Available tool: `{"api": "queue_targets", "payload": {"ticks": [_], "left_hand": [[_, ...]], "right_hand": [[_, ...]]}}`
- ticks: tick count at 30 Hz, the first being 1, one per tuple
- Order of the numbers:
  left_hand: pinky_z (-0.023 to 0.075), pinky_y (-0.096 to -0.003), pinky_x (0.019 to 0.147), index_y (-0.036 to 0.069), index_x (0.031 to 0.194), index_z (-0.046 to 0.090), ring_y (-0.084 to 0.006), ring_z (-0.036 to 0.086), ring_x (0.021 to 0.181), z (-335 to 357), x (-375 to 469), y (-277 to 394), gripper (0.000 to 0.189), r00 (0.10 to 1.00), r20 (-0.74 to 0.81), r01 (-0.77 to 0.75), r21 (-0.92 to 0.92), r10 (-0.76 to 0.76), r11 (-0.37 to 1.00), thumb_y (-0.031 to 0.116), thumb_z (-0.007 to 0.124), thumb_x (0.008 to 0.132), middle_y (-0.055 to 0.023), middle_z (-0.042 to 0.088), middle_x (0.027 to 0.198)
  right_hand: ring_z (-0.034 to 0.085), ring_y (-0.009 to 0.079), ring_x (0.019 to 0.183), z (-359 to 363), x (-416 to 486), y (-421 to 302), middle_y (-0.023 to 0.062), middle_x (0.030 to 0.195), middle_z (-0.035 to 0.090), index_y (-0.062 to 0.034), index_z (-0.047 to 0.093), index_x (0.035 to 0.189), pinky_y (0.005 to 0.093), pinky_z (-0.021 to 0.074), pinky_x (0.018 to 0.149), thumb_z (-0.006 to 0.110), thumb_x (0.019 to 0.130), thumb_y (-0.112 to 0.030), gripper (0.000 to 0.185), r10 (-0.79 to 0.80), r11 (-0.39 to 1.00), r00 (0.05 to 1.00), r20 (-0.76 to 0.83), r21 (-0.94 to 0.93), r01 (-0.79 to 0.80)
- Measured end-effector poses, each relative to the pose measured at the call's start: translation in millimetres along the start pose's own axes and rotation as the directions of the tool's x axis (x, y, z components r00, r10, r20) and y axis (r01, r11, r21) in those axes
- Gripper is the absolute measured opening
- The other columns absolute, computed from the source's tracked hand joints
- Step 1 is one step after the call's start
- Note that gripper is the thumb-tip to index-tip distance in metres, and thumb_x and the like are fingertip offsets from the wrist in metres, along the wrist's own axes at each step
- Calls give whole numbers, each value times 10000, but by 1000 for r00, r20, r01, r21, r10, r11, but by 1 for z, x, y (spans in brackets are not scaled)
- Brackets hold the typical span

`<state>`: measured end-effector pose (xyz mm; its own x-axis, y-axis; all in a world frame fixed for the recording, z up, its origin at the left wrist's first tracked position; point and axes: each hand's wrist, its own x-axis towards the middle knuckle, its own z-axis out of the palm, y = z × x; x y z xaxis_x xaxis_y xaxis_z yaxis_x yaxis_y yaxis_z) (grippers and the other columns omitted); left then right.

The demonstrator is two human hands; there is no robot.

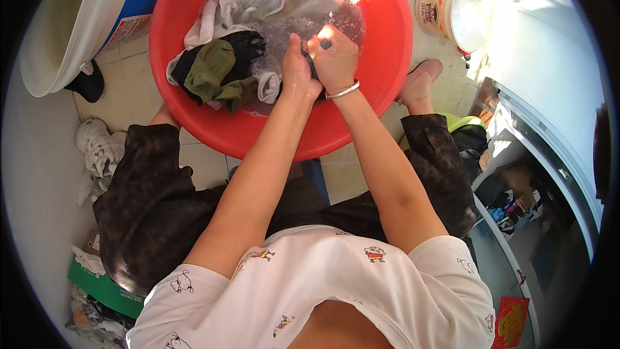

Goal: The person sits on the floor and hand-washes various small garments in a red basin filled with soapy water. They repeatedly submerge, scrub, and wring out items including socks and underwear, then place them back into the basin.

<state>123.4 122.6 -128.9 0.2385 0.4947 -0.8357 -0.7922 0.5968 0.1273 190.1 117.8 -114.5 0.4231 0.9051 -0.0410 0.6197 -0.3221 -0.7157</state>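
My left hand (296, 69) and my right hand (335, 58) are side by side over soapy water (276, 29) in a large red plastic basin (382, 72). Both grip a dark wet cloth (310, 64), mostly hidden by my fingers. White garments (218, 12) soak at the far left of the water. Left of my hands, an olive-green cloth (209, 70) lies bunched over a black cloth (247, 46) against the basin's wall. A piece of white fabric (269, 87) pokes up just beside my left wrist. A silver bangle (343, 91) circles my right wrist.
A big white-and-blue bucket (72, 34) stands at the upper left, near white sneakers (99, 145). Beyond the basin's right side are a smaller tub with a white lid (465, 17) and my foot in a pink slipper (428, 71). At right, an open door frame (547, 131) borders the tiled floor.
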Motion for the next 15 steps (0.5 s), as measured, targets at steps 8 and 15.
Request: {"api": "queue_targets", "payload": {"ticks": [8, 15], "left_hand": [[429, -355, 777, 122, 761, 458, -180, 487, 780, -6, 2, 1, 322, 994, 43, -99, 54, 97, 994, 361, 443, 976, -8, 482, 765], [243, -535, 1064, 93, 1370, 288, -290, 373, 1254, -64, 43, 31, 541, 988, -120, -81, 127, 97, 989, 364, 490, 947, -137, 356, 1388]], "right_hand": [[590, 325, 626, 6, 18, 38, 143, 652, 593, -63, 610, 722, 380, 457, 565, 681, 750, -223, 177, 275, 959, 961, -17, -70, -276], [579, 286, 962, 19, 3, 144, 151, 1117, 549, -110, 600, 1134, 358, 478, 836, 619, 831, -200, 316, 55, 982, 988, 146, -186, -27]]}}
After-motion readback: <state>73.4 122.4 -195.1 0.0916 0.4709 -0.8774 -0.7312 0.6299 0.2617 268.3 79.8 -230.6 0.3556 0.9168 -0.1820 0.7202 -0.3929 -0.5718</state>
